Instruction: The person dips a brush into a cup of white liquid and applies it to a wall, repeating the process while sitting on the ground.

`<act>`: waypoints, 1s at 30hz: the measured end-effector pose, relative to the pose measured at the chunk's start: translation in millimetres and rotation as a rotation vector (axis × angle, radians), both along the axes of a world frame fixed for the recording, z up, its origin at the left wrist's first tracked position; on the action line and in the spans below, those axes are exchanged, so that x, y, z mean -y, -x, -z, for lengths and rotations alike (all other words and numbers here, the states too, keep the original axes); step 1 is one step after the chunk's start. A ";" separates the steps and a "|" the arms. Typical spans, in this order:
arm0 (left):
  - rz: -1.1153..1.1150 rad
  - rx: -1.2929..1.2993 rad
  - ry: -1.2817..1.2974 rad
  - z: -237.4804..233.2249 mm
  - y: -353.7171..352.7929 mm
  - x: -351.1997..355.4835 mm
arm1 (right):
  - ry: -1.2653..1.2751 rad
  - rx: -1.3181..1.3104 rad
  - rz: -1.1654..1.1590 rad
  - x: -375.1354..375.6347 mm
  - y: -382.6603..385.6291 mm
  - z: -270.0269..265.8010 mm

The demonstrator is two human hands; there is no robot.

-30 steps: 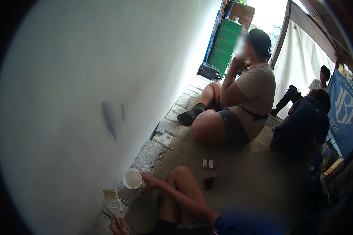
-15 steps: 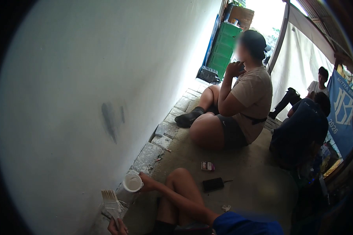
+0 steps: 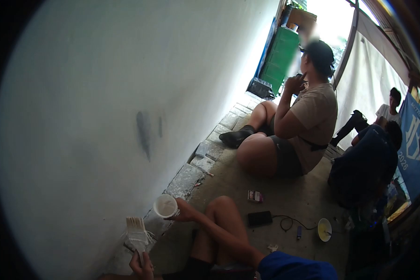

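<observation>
My left hand (image 3: 142,265) is closed around the handle of a flat paintbrush (image 3: 136,231), its pale bristles pointing up near the foot of the wall. In my right hand (image 3: 185,211) is a white plastic cup (image 3: 165,206), tilted so that its mouth faces me. Whitish residue shows inside, though its level is hard to make out. Both hands are close to the pale wall (image 3: 88,102), which bears dark grey smudges (image 3: 143,135). Whitish strands or scraps lie beside the brush, too small to identify.
A person (image 3: 308,116) sits on the floor ahead, and two others are farther right. On the floor lie a cigarette pack (image 3: 255,196), a black phone-like device (image 3: 260,219) with a cable, a lighter-like object (image 3: 299,233) and a bowl (image 3: 324,230). Paving blocks (image 3: 184,181) line the wall.
My view has shifted, so the scene sits farther right on the wall side. The cup and brush appear slightly higher and to the right. The bowl and cable now show clearly.
</observation>
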State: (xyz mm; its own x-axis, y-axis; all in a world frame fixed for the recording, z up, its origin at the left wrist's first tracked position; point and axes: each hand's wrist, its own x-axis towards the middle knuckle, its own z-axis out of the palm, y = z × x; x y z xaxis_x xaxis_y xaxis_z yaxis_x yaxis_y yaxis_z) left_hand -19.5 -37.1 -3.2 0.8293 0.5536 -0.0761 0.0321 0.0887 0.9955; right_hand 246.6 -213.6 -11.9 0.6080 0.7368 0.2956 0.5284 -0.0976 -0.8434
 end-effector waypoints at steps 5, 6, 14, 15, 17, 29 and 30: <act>-0.120 -0.058 0.030 15.2 1.7 3.4 | 0.121 0.095 0.135 -2.6 10.6 -4.2; -0.090 -0.071 0.046 -0.1 -0.1 6.4 | 0.122 0.091 0.129 -2.5 12.7 -6.4; -0.103 -0.107 0.104 -27.1 1.8 13.6 | -0.027 0.008 -0.088 -13.3 34.7 -6.3; -0.140 -0.118 0.110 -27.8 1.5 16.4 | -0.027 0.007 -0.096 -14.5 34.7 -9.0; -0.179 -0.128 0.116 -25.7 2.5 16.4 | 0.039 -0.042 -0.060 -13.2 33.8 -15.8; -0.106 -0.112 0.000 -17.6 3.4 13.6 | 0.117 -0.014 0.050 -14.2 34.0 -26.9; -0.102 -0.115 0.003 -19.6 3.6 14.2 | 0.121 -0.016 0.050 -14.4 33.9 -25.8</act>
State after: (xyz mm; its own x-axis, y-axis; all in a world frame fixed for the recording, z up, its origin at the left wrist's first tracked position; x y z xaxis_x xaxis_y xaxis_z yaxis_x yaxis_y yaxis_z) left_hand -23.2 -51.3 16.4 0.7544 0.6344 -0.1687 0.1362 0.1001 0.9856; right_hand 212.7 -199.2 13.9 0.6486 0.7352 0.1969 0.5073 -0.2247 -0.8320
